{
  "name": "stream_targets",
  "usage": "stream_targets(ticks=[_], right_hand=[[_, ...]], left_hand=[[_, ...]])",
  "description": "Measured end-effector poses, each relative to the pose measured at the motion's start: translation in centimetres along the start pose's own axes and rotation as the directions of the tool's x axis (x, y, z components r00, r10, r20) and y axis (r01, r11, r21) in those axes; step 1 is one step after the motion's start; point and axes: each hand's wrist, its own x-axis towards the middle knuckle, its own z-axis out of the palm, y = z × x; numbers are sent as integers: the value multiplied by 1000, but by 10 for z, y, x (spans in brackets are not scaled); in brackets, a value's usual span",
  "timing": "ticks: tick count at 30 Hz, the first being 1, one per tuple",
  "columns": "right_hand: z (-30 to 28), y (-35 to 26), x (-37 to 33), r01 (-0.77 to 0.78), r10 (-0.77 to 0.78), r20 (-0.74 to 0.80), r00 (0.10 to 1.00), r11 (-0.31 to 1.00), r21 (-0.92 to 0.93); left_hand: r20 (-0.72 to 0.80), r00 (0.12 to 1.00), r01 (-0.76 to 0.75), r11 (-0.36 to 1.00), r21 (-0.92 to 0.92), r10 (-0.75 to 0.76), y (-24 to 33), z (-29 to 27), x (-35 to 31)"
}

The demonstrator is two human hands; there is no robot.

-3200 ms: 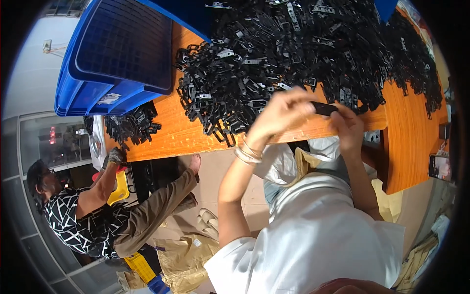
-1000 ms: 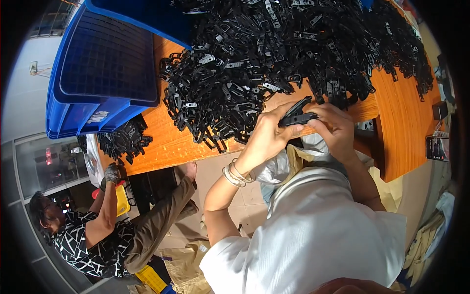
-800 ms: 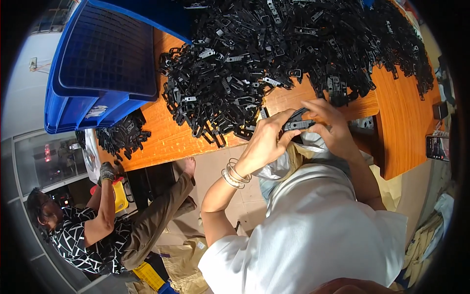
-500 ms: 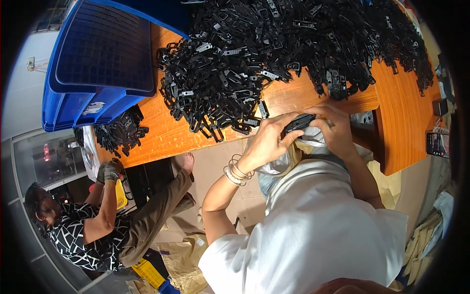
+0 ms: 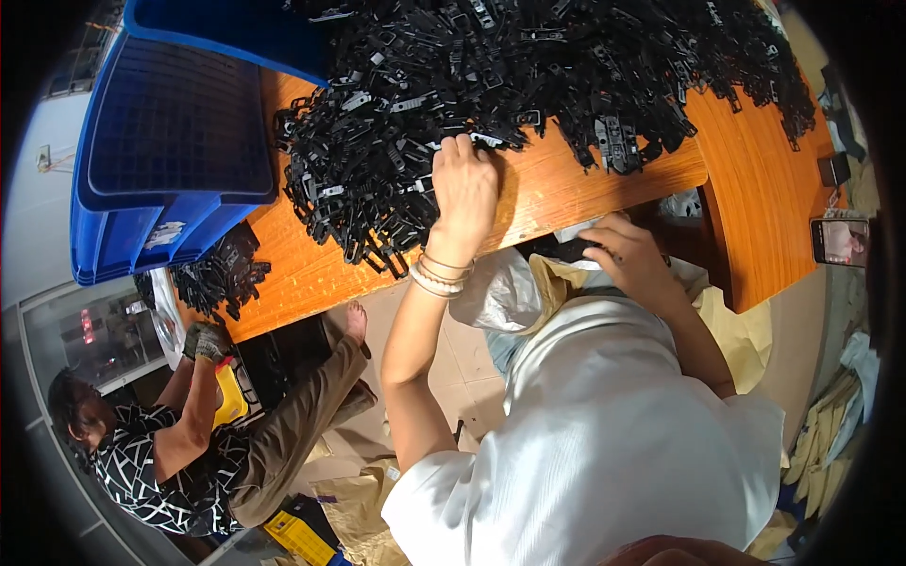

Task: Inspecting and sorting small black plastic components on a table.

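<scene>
My left hand point(image 5: 465, 193), with bracelets at the wrist, reaches over the table to the near edge of a heap of black plastic clip-like parts point(image 5: 377, 141). Its fingers are curled down and closed among the parts; the fingertips and whatever they grip are hidden. Above my lap, my right hand point(image 5: 634, 259) hovers with fingers bent and apart, and no part shows in it. Beside it a whitish bag point(image 5: 500, 292) with a tan inner lining lies open on my lap, something dark inside its mouth.
A large blue plastic crate point(image 5: 175, 132) stands on the table's left, a smaller heap of black parts point(image 5: 222, 274) next to it. At lower left sits another person point(image 5: 160, 453) in gloves. A phone point(image 5: 842, 242) is by the right table edge point(image 5: 764, 208).
Both hands held a black plastic part over my lap. My left hand has left it and moved forward to the heap; my right hand has let the part go and stayed near the bag.
</scene>
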Motion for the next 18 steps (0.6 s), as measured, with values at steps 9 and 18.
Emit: stream_targets(ticks=[9,18], right_hand=[[-23,22,5,-227,237,-400,885,971,72],[-105,103,49,-449,215,-653,727,867,-215]], left_hand=[[-33,997,68,983,-170,-74,8,-22,-7],[13,968,201,746,-635,-249,32,-37,-11]])
